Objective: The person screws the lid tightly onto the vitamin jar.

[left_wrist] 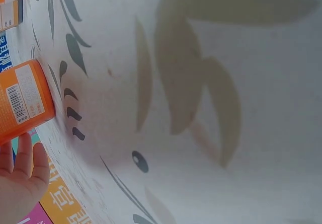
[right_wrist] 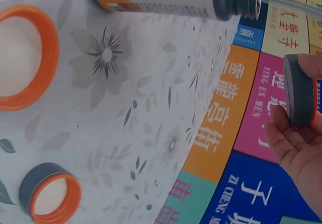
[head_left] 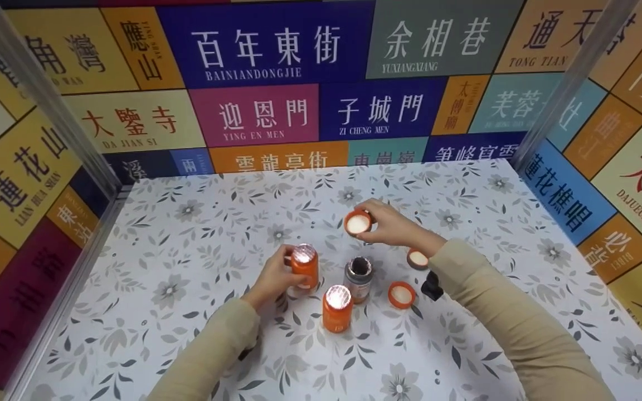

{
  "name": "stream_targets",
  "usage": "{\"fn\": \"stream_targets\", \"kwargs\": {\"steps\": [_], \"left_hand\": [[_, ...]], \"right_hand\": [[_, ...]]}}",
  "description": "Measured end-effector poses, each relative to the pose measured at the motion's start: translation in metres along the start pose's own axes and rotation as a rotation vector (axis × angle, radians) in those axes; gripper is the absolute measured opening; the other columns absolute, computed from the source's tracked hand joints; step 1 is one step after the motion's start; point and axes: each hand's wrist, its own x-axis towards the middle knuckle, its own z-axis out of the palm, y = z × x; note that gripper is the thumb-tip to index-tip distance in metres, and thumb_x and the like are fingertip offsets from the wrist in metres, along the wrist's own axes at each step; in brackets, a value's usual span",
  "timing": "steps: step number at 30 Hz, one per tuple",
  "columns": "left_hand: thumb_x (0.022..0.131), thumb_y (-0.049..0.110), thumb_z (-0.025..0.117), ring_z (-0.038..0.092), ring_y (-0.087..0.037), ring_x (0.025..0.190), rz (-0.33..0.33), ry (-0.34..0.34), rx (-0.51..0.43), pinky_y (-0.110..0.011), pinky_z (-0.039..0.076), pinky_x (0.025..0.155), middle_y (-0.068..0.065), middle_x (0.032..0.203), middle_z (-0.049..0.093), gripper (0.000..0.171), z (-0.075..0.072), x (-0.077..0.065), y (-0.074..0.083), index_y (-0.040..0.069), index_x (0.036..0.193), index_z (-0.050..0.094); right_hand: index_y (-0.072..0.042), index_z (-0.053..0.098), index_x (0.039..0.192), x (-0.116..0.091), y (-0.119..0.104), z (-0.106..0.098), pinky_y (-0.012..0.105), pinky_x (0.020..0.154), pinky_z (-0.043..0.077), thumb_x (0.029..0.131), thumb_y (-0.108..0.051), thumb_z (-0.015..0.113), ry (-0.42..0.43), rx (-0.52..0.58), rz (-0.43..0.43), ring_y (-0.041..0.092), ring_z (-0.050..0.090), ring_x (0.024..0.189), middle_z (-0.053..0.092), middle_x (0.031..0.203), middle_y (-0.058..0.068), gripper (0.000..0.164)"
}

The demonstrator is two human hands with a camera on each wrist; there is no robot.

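An orange bottle topped with silvery foil, and a raised cap, grey outside, orange-rimmed, white within. Just right of that bottle, an open grey bottle stands on the surface, partly hidden behind a second orange bottle. Farther right lie an upturned cap and another cap. The left hand has its grip curled round the first bottle; the right hand pinches the raised cap beyond the grey bottle.
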Motion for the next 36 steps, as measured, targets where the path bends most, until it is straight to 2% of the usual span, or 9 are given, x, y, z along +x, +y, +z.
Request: {"fn": "stream_targets", "kwargs": {"steps": [7, 18, 23, 28, 31, 36], "left_hand": [[0.067, 0.003, 0.075, 0.053, -0.023, 0.099, 0.016, -0.023, -0.011, -0.038, 0.045, 0.088, -0.007, 0.111, 0.055, 0.061, 0.001, 0.001, 0.003, 0.01, 0.12, 0.046], [0.066, 0.004, 0.076, 0.054, -0.024, 0.099, 0.059, -0.01, 0.009, -0.037, 0.047, 0.085, -0.009, 0.112, 0.054, 0.058, 0.001, 0.005, 0.002, 0.009, 0.116, 0.046], [0.067, 0.006, 0.077, 0.055, -0.024, 0.099, 0.08, -0.01, 0.039, -0.036, 0.048, 0.084, -0.009, 0.112, 0.054, 0.057, 0.001, 0.006, 0.004, 0.008, 0.114, 0.046], [0.067, 0.004, 0.076, 0.055, -0.024, 0.099, 0.094, -0.009, 0.046, -0.036, 0.048, 0.084, -0.01, 0.112, 0.054, 0.056, 0.002, 0.005, 0.004, 0.007, 0.114, 0.046], [0.069, 0.004, 0.075, 0.055, -0.026, 0.101, 0.116, -0.008, 0.065, -0.038, 0.047, 0.085, -0.012, 0.116, 0.054, 0.057, 0.003, 0.005, 0.005, 0.006, 0.118, 0.046], [0.071, 0.008, 0.074, 0.054, -0.024, 0.102, 0.094, 0.005, 0.081, -0.038, 0.046, 0.087, -0.01, 0.117, 0.054, 0.058, 0.005, 0.005, 0.007, 0.009, 0.123, 0.047]], "right_hand": [[0.002, 0.05, 0.123, 0.009, -0.019, 0.012, 0.037, 0.079, 0.047, 0.08, -0.015, 0.068, -0.1, -0.127, -0.083, 0.024, 0.053, 0.092, 0.053, 0.113, 0.016, 0.05], [0.004, 0.05, 0.123, 0.025, -0.04, 0.028, 0.039, 0.083, 0.046, 0.078, -0.013, 0.068, -0.21, -0.342, -0.248, 0.027, 0.052, 0.096, 0.053, 0.109, 0.018, 0.052], [-0.001, 0.047, 0.128, 0.027, -0.047, 0.031, 0.038, 0.086, 0.045, 0.078, -0.015, 0.068, -0.264, -0.426, -0.248, 0.026, 0.051, 0.099, 0.053, 0.111, 0.015, 0.056], [-0.004, 0.044, 0.132, 0.029, -0.051, 0.032, 0.037, 0.088, 0.045, 0.08, -0.017, 0.067, -0.287, -0.391, -0.21, 0.023, 0.052, 0.099, 0.052, 0.117, 0.014, 0.058], [-0.003, 0.043, 0.133, 0.029, -0.052, 0.032, 0.036, 0.086, 0.046, 0.081, -0.017, 0.067, -0.29, -0.326, -0.185, 0.023, 0.053, 0.096, 0.05, 0.119, 0.014, 0.058], [-0.002, 0.044, 0.128, 0.029, -0.05, 0.035, 0.035, 0.083, 0.046, 0.082, -0.015, 0.066, -0.258, -0.232, -0.191, 0.023, 0.052, 0.094, 0.048, 0.115, 0.013, 0.053]]}}
